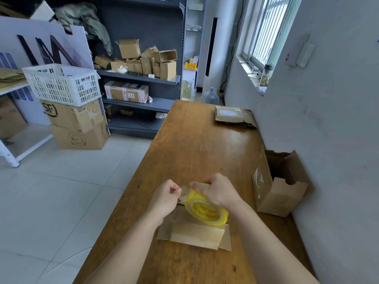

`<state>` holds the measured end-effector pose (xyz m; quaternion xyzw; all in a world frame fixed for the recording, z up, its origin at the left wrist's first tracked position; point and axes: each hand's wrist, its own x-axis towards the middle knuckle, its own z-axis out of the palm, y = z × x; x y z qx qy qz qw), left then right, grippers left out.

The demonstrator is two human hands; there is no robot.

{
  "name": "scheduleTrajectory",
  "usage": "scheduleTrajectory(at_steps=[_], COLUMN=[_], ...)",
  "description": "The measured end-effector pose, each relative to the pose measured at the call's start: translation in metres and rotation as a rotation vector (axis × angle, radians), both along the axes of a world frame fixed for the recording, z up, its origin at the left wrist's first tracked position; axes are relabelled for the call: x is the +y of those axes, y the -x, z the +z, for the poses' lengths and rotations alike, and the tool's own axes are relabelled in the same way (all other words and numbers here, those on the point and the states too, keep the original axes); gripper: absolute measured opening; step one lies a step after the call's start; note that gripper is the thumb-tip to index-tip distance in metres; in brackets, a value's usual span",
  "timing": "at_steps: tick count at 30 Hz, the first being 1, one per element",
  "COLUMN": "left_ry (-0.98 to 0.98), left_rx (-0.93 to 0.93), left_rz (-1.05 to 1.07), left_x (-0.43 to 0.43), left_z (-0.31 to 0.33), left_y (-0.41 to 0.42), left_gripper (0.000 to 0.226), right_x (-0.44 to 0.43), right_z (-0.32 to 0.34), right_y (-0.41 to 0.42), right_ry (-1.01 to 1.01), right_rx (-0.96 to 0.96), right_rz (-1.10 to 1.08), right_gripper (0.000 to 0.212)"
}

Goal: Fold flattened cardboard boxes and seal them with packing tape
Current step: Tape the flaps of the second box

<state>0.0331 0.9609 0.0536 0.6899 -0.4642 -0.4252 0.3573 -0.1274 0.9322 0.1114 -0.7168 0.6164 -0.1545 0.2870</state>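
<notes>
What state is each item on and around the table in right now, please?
tape roll, gripped by the right hand, resting on the small box.
tape end, pulled out, pinched by the left hand.
small box, folded, on the table, side flaps sticking out.
open box, upright by the wall, top open.
flattened cardboard, lying flat at the table's far end.
white basket, sitting on stacked cartons.

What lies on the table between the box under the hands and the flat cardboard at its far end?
Nothing; the head view shows bare table between box and cardboard.
</notes>
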Motion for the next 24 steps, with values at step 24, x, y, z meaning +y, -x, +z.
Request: scheduleTrajectory(at_steps=[24], left_ry=[-0.098], left_rx=[0.079], left_rz=[0.211], left_x=[0.002], left_z=[-0.038], left_y=[-0.001], left_gripper=[0.013], right_x=[-0.016], right_z=[-0.013], right_y=[-0.001], right_ry=[-0.153], right_rx=[0.050], right_rz=[0.118], right_gripper=[0.064])
